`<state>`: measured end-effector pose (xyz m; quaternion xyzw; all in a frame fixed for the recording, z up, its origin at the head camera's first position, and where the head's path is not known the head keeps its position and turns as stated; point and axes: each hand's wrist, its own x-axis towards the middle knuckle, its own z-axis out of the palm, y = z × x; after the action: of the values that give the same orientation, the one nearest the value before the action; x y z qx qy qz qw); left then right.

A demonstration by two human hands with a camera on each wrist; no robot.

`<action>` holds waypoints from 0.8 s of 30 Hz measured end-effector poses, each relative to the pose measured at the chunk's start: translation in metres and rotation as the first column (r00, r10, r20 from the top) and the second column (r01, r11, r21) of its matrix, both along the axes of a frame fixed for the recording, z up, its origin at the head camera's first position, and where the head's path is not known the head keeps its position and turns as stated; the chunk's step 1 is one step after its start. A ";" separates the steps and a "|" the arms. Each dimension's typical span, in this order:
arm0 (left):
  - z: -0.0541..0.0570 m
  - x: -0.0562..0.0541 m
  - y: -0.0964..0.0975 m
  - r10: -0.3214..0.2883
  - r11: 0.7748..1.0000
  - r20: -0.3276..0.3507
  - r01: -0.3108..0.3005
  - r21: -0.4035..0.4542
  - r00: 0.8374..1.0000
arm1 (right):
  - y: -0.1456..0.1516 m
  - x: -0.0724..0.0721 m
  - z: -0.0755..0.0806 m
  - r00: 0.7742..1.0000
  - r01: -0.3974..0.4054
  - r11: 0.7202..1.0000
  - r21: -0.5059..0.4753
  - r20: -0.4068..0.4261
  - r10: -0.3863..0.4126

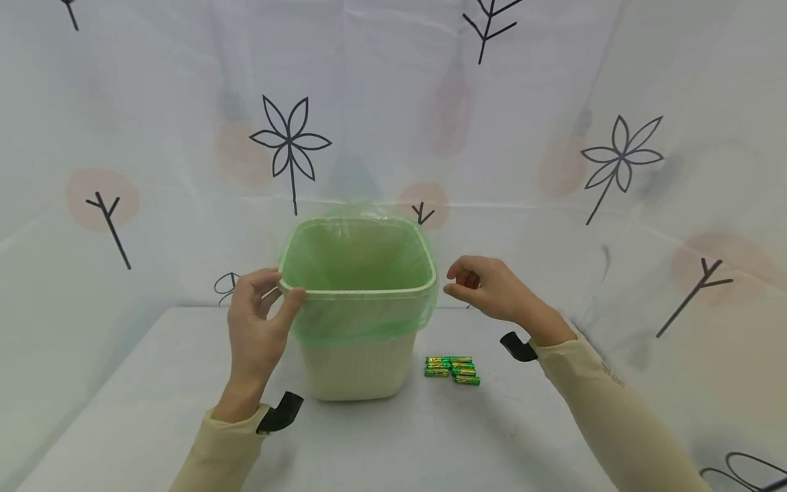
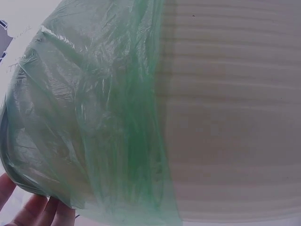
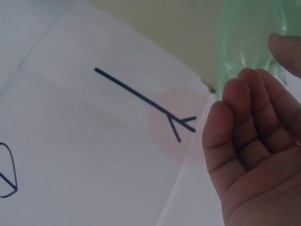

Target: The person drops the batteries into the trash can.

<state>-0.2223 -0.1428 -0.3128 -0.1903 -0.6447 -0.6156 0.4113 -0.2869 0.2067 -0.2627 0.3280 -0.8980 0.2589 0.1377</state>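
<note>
A cream trash bin (image 1: pixel 359 372) stands upright on the white surface. A thin green garbage bag (image 1: pixel 363 318) lines it and folds down over the rim, loosely wrinkled outside in the left wrist view. At the front left corner, my left hand (image 1: pixel 258 321) grips the bag over the rim, thumb on the front and fingers along the left side. Fingertips (image 2: pixel 33 209) show at the rim's edge in the left wrist view. My right hand (image 1: pixel 492 287) hovers just right of the rim, fingers loosely bent and holding nothing; the right wrist view shows its fingers (image 3: pixel 240 113) beside the bag.
Several small green-and-gold cylinders (image 1: pixel 451 369), looking like batteries, lie in short rows right of the bin's base. A white cloth (image 1: pixel 381 68) with printed flowers and twigs hangs behind and at both sides. The white tabletop (image 1: pixel 369 451) extends in front.
</note>
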 end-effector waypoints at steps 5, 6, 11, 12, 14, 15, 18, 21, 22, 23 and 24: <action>-0.001 0.002 0.000 0.000 1.000 0.002 0.000 0.005 1.000 | 0.003 0.001 -0.026 0.999 -0.032 0.999 0.003 0.040 0.032; -0.002 0.002 0.000 0.003 1.000 0.004 -0.003 0.004 1.000 | 0.003 0.002 -0.030 0.998 -0.033 0.999 0.006 0.047 0.033; -0.003 0.003 -0.001 0.006 1.000 0.006 -0.006 0.008 1.000 | 0.005 0.004 -0.052 0.995 -0.029 0.999 0.021 0.092 0.027; -0.004 0.003 -0.001 0.006 1.000 0.005 -0.006 0.006 1.000 | 0.006 0.005 -0.057 0.995 -0.031 0.999 0.024 0.098 0.028; -0.004 0.002 -0.001 0.005 1.000 0.006 -0.005 0.004 1.000 | 0.008 0.006 -0.065 0.993 -0.023 0.999 0.032 0.115 0.020; -0.004 0.002 -0.001 0.007 1.000 0.007 -0.007 0.001 1.000 | 0.009 0.006 -0.070 0.992 -0.017 0.999 0.035 0.126 0.013; -0.004 0.001 -0.001 0.014 1.000 0.008 -0.014 -0.007 1.000 | 0.012 0.008 -0.083 0.988 -0.009 0.999 0.046 0.153 0.002; -0.004 0.001 -0.001 0.018 1.000 0.008 -0.018 -0.016 1.000 | 0.015 0.009 -0.096 0.984 0.003 0.998 0.060 0.178 -0.014; -0.004 0.001 -0.001 0.019 1.000 0.008 -0.018 -0.017 1.000 | 0.017 0.010 -0.099 0.982 0.004 0.998 0.062 0.187 -0.016; -0.004 0.001 0.000 0.017 1.000 0.006 -0.017 -0.017 1.000 | 0.018 0.011 -0.102 0.981 0.008 0.998 0.066 0.195 -0.021; -0.003 0.001 0.000 0.016 1.000 0.007 -0.016 -0.018 1.000 | 0.019 0.012 -0.106 0.979 0.011 0.998 0.069 0.203 -0.025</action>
<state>-0.2215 -0.1431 -0.3162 -0.1868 -0.6532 -0.6070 0.4123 -0.2749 0.2259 -0.3685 0.2961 -0.9185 0.2595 0.0361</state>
